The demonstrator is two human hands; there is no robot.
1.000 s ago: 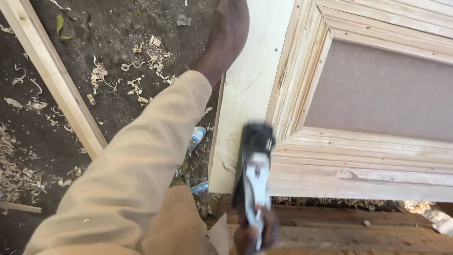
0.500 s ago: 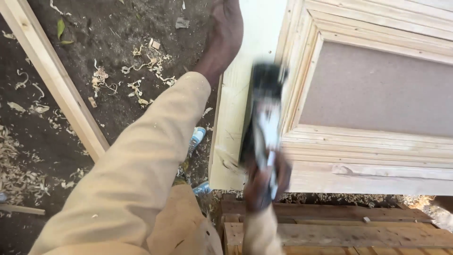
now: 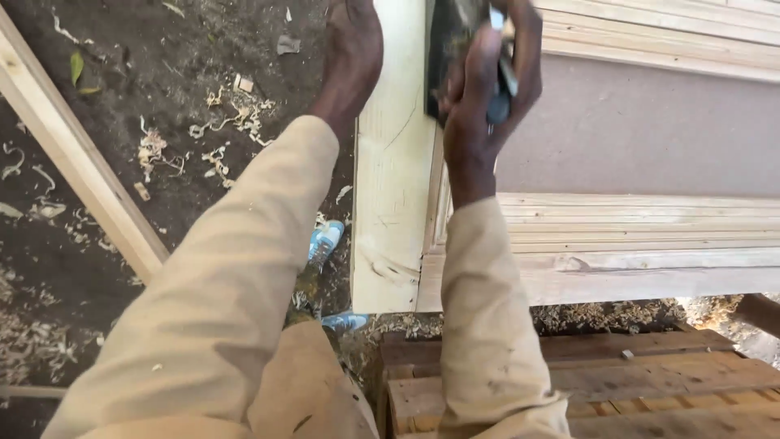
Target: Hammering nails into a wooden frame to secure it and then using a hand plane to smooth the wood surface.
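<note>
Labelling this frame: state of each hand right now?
Left hand: pressed on the door's edge board; grip cannot be told.
Right hand: closed around the hand plane.

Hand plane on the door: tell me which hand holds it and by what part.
The right hand grips the hand plane by its rear handle. The left hand rests on the door's edge, holding nothing.

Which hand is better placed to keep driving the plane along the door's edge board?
Right. The right hand already grips the hand plane on the edge board. The left hand only rests against the board's outer edge, likely steadying it.
</note>
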